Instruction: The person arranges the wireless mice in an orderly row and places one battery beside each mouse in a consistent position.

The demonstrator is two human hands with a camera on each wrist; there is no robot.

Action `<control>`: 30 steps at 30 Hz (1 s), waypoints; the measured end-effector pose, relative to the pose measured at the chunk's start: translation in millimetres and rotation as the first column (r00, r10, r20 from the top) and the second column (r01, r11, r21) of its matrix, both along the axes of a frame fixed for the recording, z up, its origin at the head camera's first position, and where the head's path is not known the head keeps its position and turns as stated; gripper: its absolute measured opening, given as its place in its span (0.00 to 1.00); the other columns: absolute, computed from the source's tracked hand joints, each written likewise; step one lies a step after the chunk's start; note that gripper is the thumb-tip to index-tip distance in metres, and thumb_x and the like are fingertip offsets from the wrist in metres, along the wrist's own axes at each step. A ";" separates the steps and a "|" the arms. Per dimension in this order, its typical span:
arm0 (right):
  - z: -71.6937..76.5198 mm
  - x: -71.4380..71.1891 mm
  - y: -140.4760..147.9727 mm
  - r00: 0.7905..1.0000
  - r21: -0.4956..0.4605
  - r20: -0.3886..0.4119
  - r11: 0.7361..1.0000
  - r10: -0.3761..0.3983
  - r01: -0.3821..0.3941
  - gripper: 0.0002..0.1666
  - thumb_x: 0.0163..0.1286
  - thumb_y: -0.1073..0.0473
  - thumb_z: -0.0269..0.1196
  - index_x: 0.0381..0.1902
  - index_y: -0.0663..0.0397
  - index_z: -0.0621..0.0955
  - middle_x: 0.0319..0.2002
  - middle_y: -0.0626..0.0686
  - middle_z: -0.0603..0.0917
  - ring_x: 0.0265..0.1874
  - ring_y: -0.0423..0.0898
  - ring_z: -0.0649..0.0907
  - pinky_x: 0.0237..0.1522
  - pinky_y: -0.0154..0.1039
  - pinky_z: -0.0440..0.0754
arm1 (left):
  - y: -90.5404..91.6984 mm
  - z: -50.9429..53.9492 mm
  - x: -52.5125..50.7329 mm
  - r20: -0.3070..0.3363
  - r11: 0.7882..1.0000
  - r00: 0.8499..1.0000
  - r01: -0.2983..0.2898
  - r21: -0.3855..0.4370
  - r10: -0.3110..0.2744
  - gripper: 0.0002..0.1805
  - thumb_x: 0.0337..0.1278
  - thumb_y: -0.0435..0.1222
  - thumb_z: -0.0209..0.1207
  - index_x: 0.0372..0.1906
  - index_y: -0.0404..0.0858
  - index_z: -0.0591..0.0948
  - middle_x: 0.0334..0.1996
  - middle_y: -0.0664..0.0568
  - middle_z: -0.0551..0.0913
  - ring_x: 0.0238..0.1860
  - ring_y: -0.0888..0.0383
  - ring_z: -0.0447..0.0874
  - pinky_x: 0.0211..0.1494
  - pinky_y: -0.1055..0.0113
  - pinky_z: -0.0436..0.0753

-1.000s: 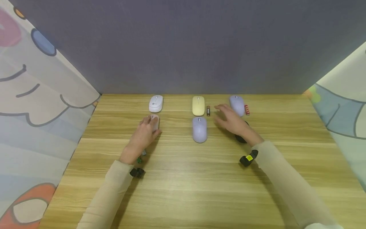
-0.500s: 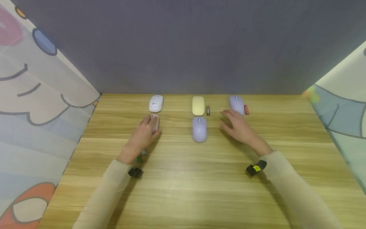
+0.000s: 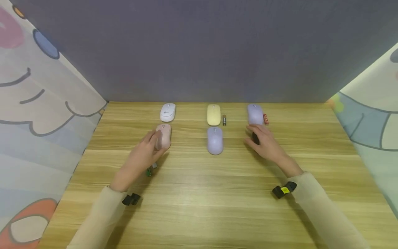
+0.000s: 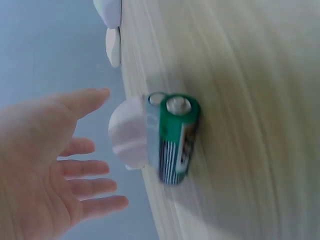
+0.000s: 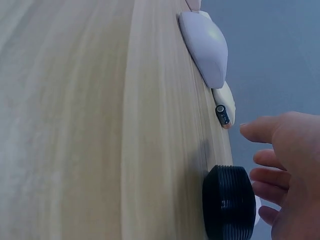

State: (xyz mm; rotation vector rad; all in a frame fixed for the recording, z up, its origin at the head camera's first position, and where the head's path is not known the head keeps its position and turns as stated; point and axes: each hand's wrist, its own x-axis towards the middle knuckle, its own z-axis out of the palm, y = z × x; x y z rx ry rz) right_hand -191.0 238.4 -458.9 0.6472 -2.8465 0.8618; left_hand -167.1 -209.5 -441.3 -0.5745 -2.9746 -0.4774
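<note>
The left hand (image 3: 143, 151) is held above the pink mouse (image 3: 164, 137), at the left of the wooden table (image 3: 199, 200). Its fingers are loosely extended, the thumb is set apart, and nothing is gripped; in the left wrist view a gap is seen between thumb and mouse. Near the mouse, a green battery (image 4: 179, 140) and a grey battery (image 4: 153, 131) are found side by side.

The right hand (image 3: 268, 144) is half spread over a black object (image 5: 229, 205) with a ribbed side, and nothing is seen to be grasped. Whether it is touched by the fingers cannot be told.

The pink mouse is judged to be light and stiff, with a smooth shell which may be slippery; it is best taken by its two long sides. On the black object, better grip may be given by the ribs.
</note>
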 end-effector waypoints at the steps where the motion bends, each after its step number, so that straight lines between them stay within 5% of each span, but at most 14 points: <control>1: -0.4 0.9 0.9 1.000 -0.003 -0.007 1.000 -0.001 0.001 0.29 0.71 0.62 0.68 0.66 0.72 0.75 0.65 0.72 0.75 0.67 0.71 0.71 0.70 0.71 0.65 | -2.5 1.4 3.8 -0.003 1.000 1.000 0.000 -0.001 0.000 0.39 0.65 0.42 0.69 0.71 0.24 0.68 0.66 0.22 0.71 0.63 0.26 0.76 0.58 0.36 0.83; 7: -3.0 6.9 6.4 0.999 -0.002 -0.047 1.000 -0.003 0.003 0.28 0.69 0.65 0.69 0.62 0.74 0.76 0.63 0.73 0.77 0.66 0.72 0.72 0.68 0.71 0.66 | -11.5 8.8 23.8 0.011 1.000 1.000 0.015 0.016 -0.015 0.38 0.66 0.43 0.68 0.71 0.24 0.69 0.65 0.24 0.74 0.62 0.27 0.77 0.60 0.35 0.82; 14: -2.5 14.4 10.0 0.999 0.018 0.024 1.000 -0.024 0.024 0.28 0.70 0.63 0.69 0.64 0.72 0.76 0.66 0.72 0.75 0.67 0.72 0.70 0.68 0.74 0.64 | -16.8 11.5 44.4 0.025 0.997 0.997 0.071 -0.035 -0.070 0.46 0.58 0.50 0.73 0.70 0.25 0.69 0.63 0.25 0.77 0.58 0.28 0.81 0.55 0.37 0.85; 30: -1.6 19.2 9.0 0.997 0.049 0.077 0.999 -0.028 0.024 0.30 0.72 0.63 0.67 0.65 0.74 0.74 0.68 0.73 0.72 0.68 0.72 0.69 0.71 0.72 0.63 | -25.3 8.9 65.1 0.107 0.995 0.994 -0.005 -0.099 0.016 0.44 0.55 0.52 0.74 0.66 0.24 0.75 0.59 0.27 0.80 0.58 0.29 0.81 0.60 0.35 0.82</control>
